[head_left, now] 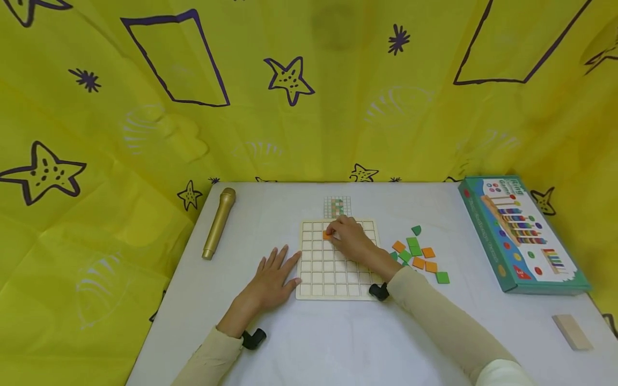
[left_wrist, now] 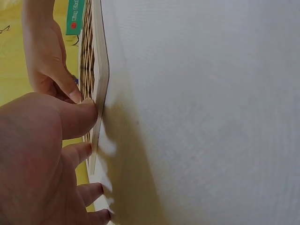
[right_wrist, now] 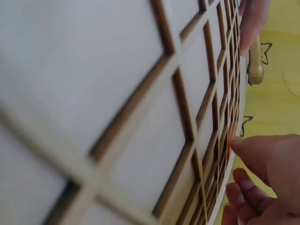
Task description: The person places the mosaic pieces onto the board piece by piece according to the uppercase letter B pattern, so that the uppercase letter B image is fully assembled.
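Here, right fingers (head_left: pixel 339 225) hold an orange tile (head_left: pixel 326 235).

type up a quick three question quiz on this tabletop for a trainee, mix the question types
1. Which hand is at the orange tile on the grid board?
2. True or false: in the head view, the gold microphone lies left of the grid board.
3. What lies just beyond the grid board's far edge? a) game box; b) plain wooden block; c) small patterned card

Key: 1. The right hand. 2. True. 3. c
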`<control>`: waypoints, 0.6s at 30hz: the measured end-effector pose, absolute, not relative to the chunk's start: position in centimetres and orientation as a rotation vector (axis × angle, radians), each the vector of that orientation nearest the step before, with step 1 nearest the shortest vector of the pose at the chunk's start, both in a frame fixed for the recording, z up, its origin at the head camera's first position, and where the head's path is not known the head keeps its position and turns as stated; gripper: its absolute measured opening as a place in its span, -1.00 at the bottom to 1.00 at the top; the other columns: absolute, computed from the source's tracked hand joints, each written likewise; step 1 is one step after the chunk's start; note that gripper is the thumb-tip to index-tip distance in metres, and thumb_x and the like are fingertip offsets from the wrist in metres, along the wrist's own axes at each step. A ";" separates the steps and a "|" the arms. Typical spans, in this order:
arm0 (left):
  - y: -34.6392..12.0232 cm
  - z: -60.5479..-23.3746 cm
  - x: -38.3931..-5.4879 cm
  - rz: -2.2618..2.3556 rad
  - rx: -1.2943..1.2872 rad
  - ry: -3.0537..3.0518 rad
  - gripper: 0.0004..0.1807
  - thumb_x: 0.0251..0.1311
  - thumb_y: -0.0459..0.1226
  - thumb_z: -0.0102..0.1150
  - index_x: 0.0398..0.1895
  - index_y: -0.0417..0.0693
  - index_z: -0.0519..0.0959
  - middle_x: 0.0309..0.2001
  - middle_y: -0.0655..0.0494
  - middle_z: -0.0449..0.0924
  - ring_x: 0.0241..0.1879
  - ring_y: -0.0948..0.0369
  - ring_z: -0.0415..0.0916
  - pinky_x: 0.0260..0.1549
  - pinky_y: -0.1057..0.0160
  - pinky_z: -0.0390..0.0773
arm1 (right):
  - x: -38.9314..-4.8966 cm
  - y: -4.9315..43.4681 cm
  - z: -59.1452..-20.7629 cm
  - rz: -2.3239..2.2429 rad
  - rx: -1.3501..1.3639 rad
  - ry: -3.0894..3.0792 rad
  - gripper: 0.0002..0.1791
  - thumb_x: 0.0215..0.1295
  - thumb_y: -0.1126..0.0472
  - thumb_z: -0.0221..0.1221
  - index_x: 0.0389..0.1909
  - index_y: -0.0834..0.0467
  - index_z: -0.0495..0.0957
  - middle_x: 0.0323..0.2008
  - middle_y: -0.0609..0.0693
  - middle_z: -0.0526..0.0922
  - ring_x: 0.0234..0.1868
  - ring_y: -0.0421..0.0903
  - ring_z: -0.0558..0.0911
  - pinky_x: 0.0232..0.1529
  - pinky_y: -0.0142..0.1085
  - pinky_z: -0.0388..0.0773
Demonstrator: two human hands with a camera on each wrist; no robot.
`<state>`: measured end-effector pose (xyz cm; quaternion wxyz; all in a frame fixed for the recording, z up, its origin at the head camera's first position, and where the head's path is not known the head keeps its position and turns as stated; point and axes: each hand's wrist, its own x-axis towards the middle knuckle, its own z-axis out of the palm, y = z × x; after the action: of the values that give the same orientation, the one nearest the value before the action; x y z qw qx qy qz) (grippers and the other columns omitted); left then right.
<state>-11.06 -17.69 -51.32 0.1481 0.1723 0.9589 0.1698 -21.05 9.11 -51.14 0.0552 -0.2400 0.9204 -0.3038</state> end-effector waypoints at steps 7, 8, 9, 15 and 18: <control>-17.7 -51.4 -11.1 0.492 0.493 2.764 -0.25 0.59 0.12 -0.02 0.72 0.17 0.10 0.72 -0.17 -0.13 0.68 -0.26 -0.24 0.56 -0.40 -0.10 | -20.7 12.9 -50.3 -0.941 -0.539 2.827 -0.72 0.53 0.15 0.26 0.15 0.15 0.63 0.13 0.14 0.57 0.15 0.17 0.51 0.16 0.11 0.38; -17.7 -51.4 -11.1 0.492 0.493 2.762 -0.25 0.59 0.12 -0.03 0.72 0.17 0.10 0.72 -0.17 -0.13 0.68 -0.26 -0.24 0.55 -0.40 -0.10 | -20.7 13.7 -50.2 -0.939 -0.507 2.837 -0.71 0.53 0.15 0.26 0.16 0.17 0.63 0.13 0.16 0.57 0.15 0.18 0.52 0.16 0.13 0.38; -17.7 -51.4 -11.1 0.498 0.494 2.761 -0.25 0.59 0.11 -0.02 0.72 0.16 0.10 0.71 -0.18 -0.12 0.68 -0.27 -0.24 0.55 -0.41 -0.10 | -20.7 14.5 -50.1 -0.932 -0.471 2.850 -0.69 0.54 0.14 0.26 0.18 0.18 0.62 0.12 0.18 0.58 0.15 0.19 0.53 0.16 0.13 0.38; -17.7 -51.4 -11.1 0.501 0.500 2.759 -0.27 0.59 0.08 -0.01 0.71 0.14 0.12 0.71 -0.21 -0.12 0.68 -0.28 -0.23 0.54 -0.42 -0.10 | -20.3 18.9 -49.3 -0.857 -0.174 2.891 -0.64 0.55 0.10 0.21 0.15 0.29 0.58 0.06 0.30 0.60 0.04 0.24 0.58 0.13 0.20 0.38; -17.8 -51.5 -11.1 0.487 0.497 2.762 -0.26 0.60 0.09 -0.03 0.72 0.15 0.10 0.71 -0.20 -0.12 0.68 -0.28 -0.24 0.55 -0.41 -0.10 | -19.8 20.9 -48.9 -0.816 -0.038 2.883 -0.59 0.56 0.06 0.17 0.13 0.34 0.55 0.04 0.36 0.59 0.00 0.28 0.58 0.13 0.25 0.36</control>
<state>-11.09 -17.76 -51.47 0.1462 0.1728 0.9593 0.1690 -19.81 20.92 -48.93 0.0726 -0.0128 0.9596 -0.2716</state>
